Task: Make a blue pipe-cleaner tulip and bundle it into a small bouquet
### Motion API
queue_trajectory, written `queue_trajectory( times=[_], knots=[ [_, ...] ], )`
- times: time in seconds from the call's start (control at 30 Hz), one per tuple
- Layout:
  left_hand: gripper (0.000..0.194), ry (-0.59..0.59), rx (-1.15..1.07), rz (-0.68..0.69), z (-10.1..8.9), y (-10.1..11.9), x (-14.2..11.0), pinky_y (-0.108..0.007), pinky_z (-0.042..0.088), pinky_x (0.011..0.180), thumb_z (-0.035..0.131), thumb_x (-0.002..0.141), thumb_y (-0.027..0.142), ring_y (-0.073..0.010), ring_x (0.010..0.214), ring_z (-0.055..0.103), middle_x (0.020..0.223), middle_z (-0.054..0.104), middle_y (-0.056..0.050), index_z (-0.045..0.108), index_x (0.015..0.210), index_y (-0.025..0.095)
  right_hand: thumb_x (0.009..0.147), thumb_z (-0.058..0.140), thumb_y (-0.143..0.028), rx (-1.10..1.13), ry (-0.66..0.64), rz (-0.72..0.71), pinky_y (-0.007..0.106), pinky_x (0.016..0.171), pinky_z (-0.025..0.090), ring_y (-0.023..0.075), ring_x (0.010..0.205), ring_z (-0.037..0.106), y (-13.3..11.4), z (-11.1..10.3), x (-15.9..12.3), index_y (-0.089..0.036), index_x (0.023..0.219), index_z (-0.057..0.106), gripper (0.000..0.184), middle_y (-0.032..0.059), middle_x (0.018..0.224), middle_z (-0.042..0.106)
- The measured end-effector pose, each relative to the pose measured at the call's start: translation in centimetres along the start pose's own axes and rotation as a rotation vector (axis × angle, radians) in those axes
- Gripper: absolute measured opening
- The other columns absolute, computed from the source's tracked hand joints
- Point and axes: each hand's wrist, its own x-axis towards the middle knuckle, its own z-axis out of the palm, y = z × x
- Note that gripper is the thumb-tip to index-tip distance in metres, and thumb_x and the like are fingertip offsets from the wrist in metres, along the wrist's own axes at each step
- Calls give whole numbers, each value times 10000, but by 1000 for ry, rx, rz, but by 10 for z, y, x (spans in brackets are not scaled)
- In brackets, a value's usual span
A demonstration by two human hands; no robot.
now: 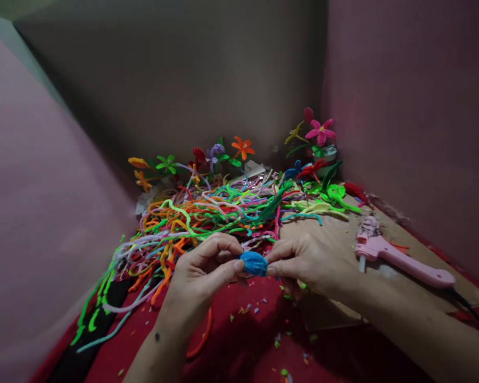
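Observation:
A small blue bundle of bent pipe cleaner (254,264), rounded like a flower bud, is held between both hands over the red cloth. My left hand (203,268) pinches its left end between thumb and fingers. At its right end, the thumb and index finger of my right hand (303,260) are closed on it. Just behind the hands lies a large tangled heap of pipe cleaners (207,205) in many colours.
A pink glue gun (403,260) lies on a cardboard sheet (323,234) at the right, its cord running off right. Pipe-cleaner flowers, including an orange one (243,147) and a pink one (320,131), stand at the back. Coloured clippings dot the red cloth (231,330).

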Motion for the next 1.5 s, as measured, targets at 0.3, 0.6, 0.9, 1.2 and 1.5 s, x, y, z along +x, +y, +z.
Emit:
queue_trajectory(
  times=[0.3, 0.6, 0.9, 1.2, 1.5],
  knots=[
    [94, 37, -118, -48, -3, -6, 4, -253, 517, 558, 686, 687, 161, -136, 622, 600, 730, 635, -7, 640, 769, 153, 842, 503, -125, -667, 198, -522, 218, 557, 425, 110, 625, 522, 6, 7, -6, -170, 908, 694, 208, 27, 740, 582],
    [122, 117, -162, -93, 2, -6, 4, -219, 518, 551, 708, 663, 164, -115, 604, 599, 705, 652, -5, 642, 763, 141, 907, 360, -125, -905, 245, -735, 234, 537, 441, 129, 620, 501, 20, 10, -4, -111, 1015, 603, 267, 61, 760, 554],
    [160, 78, -111, -76, 2, -6, 12, -230, 499, 432, 695, 685, 210, -109, 459, 564, 601, 624, 6, 622, 806, 137, 897, 398, -148, -649, 197, -560, 223, 573, 415, 118, 650, 520, 10, 8, -6, -139, 823, 645, 258, 34, 717, 549],
    [328, 123, -123, 5, -12, 25, 7, -143, 355, 367, 707, 645, 145, -18, 413, 451, 786, 630, -4, 635, 963, 179, 858, 444, -178, -489, 185, -468, 224, 571, 368, 108, 634, 489, -3, 7, -3, -153, 712, 620, 230, 11, 678, 522],
    [139, 297, -214, 15, -13, 6, 11, -130, 264, 347, 641, 738, 269, -15, 349, 375, 481, 506, 47, 602, 718, 137, 809, 528, -385, 135, -17, 53, 168, 311, 270, 60, 294, 380, -6, 2, 7, -157, 653, 559, 279, -42, 392, 496]
  ],
)
